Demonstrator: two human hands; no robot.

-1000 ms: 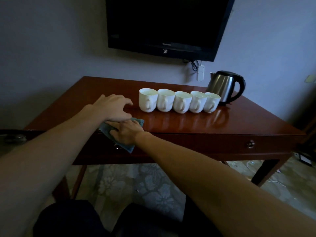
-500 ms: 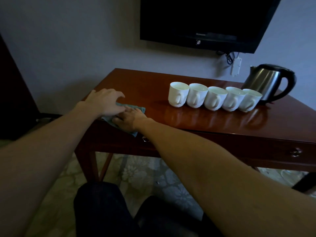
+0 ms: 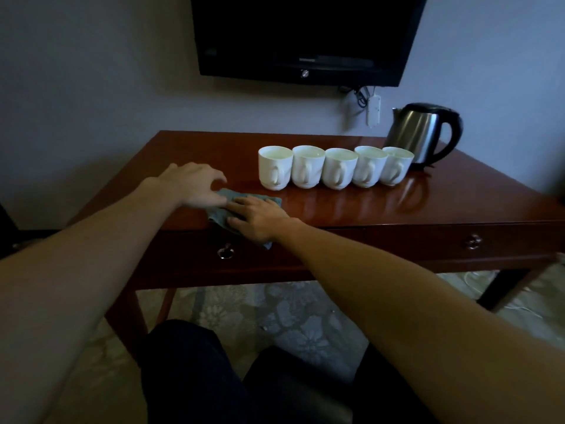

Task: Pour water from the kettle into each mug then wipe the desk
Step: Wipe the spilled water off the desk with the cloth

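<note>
Here, a crumpled grey-blue cloth (image 3: pixel 235 206) is pressed onto the glossy reddish wooden desk (image 3: pixel 382 206) by the right hand (image 3: pixel 260 220), grip flat and fingers straight; the left hand (image 3: pixel 192 186) is rested beside it, grip loosely spread, nothing held.

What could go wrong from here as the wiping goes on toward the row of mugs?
1. The cloth lies under the right hand close to the leftmost mug; a sweep to the right could knock it, and the five mugs stand packed together, so others might follow.
2. Part of the cloth hangs over the desk front edge and could slip off.
</note>
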